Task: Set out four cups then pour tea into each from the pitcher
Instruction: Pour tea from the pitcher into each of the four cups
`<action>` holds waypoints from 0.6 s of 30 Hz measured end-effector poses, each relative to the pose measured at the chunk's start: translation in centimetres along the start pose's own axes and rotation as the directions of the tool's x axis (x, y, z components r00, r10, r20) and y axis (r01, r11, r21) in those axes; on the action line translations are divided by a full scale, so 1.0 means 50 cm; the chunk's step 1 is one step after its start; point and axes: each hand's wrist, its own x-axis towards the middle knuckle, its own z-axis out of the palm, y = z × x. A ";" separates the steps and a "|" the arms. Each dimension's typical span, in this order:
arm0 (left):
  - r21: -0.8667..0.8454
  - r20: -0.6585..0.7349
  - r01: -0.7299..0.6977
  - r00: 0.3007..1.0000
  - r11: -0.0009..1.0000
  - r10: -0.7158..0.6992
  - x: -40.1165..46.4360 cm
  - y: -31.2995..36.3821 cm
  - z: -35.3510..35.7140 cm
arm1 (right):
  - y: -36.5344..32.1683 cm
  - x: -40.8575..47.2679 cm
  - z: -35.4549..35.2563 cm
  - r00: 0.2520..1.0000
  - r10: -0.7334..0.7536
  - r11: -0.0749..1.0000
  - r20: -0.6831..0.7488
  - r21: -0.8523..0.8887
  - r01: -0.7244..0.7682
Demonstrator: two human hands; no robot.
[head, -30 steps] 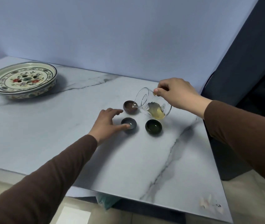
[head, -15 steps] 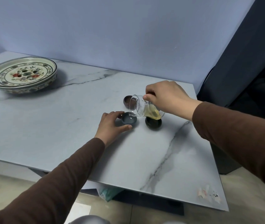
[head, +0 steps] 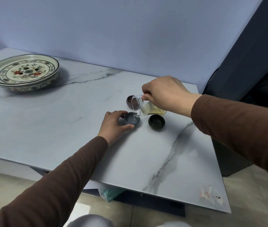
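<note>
Three small cups stand close together on the marble table (head: 81, 128): a grey-blue cup (head: 130, 120), a dark green cup (head: 156, 122) to its right, and a brown cup (head: 129, 100) behind, partly hidden by the pitcher. My right hand (head: 164, 94) grips the clear glass pitcher (head: 144, 108) by its handle. The pitcher is tipped to the left with its spout over the grey-blue cup, yellow tea pooled inside it. My left hand (head: 113, 126) curls around the left side of the grey-blue cup, thumb and fingers touching it. A fourth cup is not visible.
A large patterned ceramic tea tray (head: 22, 72) sits at the table's far left. A dark curtain (head: 252, 54) hangs beyond the right edge. The table's front edge runs close below my left forearm, with tiled floor (head: 7, 185) beneath.
The pitcher moved from over the brown cup down and forward to the grey-blue cup and tipped further. My left hand closed in around the grey-blue cup.
</note>
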 end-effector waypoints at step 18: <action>0.006 0.007 -0.006 1.000 1.000 0.006 0.002 0.005 -0.004 | -0.009 0.015 -0.021 0.999 -0.046 0.991 0.007 -0.124 0.047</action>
